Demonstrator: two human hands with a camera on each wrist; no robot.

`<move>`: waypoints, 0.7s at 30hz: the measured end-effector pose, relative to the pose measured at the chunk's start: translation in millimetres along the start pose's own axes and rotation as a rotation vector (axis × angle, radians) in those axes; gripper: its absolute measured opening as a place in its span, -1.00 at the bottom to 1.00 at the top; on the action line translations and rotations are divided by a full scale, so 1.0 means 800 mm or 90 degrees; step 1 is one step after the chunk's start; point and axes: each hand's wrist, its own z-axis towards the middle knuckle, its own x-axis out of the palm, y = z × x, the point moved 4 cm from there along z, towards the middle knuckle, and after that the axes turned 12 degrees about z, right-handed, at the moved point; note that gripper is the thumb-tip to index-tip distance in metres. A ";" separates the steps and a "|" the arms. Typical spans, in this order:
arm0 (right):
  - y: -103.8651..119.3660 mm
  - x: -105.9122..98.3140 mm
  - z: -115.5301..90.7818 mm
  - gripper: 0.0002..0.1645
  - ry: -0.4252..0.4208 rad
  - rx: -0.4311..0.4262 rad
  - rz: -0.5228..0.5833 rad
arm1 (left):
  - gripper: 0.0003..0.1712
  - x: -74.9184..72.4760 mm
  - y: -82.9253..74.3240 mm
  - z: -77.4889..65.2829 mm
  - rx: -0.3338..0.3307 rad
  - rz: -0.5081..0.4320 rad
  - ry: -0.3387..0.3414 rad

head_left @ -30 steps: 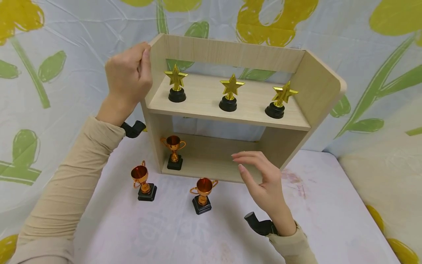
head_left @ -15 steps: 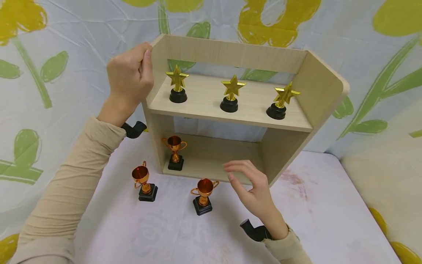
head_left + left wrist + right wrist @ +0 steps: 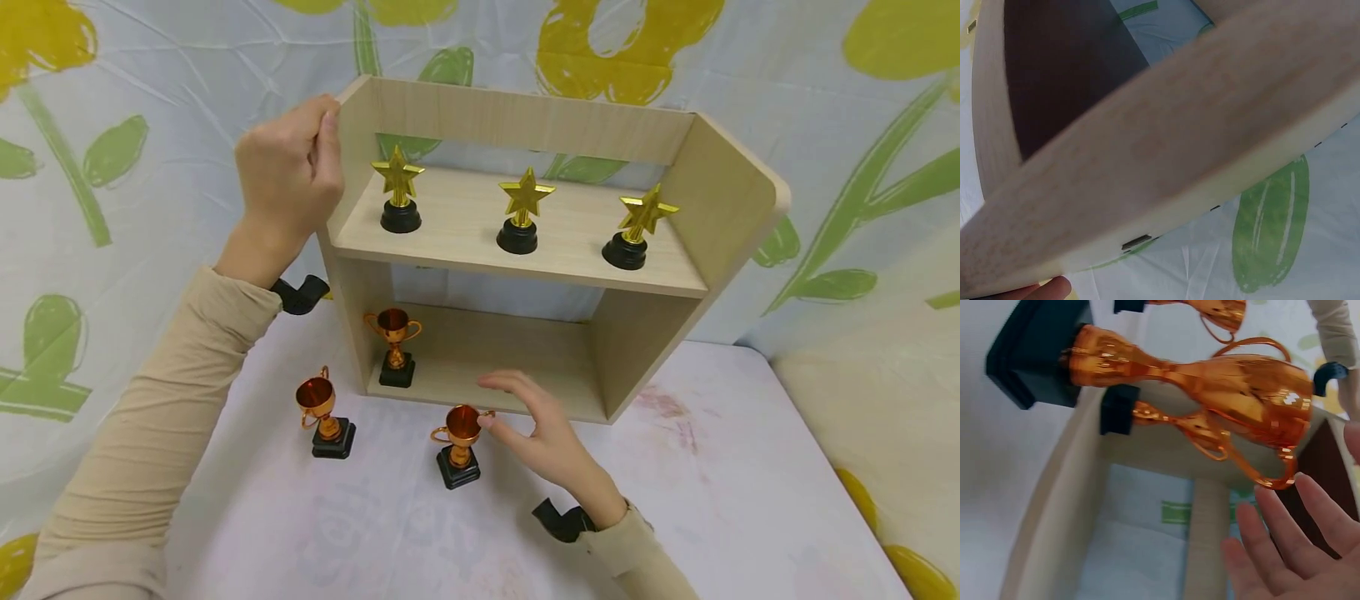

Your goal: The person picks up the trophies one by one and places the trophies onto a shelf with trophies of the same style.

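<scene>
"What takes up the most room over there?"
"A white, pink-smudged tabletop, and standing on it a pale wood-grained two-tier shelf"
"And the hands?"
"The left hand is up high, fingers curled round the edge of the shelf's left side panel. The right hand is low in front, thumb and forefinger apart, the other fingers spread"
"Where's the cup it's nearest?"
"That copper-coloured cup trophy, two-handled on a square black base, stands upright on the tabletop, just left of the right hand's fingertips. A second cup trophy stands farther left; a third cup trophy is at the lower tier's left end"
"Anything smaller?"
"Gold plastic-looking star trophies on round black bases, three across the upper tier"
"Is the near cup held?"
"The thumb overlaps its right handle; I can't tell whether they touch"
</scene>
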 end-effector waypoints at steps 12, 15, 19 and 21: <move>-0.023 0.019 0.000 -0.45 0.073 0.062 0.061 | -0.61 0.000 -0.002 0.002 0.004 -0.003 0.002; -0.024 0.023 -0.001 -0.44 0.080 0.045 0.065 | -0.61 -0.001 -0.001 0.002 0.003 -0.003 0.002; -0.027 0.029 -0.002 -0.41 0.084 0.038 0.080 | -0.61 -0.002 0.000 0.000 0.002 0.000 0.003; -0.028 0.032 -0.002 -0.40 0.082 0.041 0.092 | -0.62 -0.002 0.001 0.000 0.003 0.001 0.003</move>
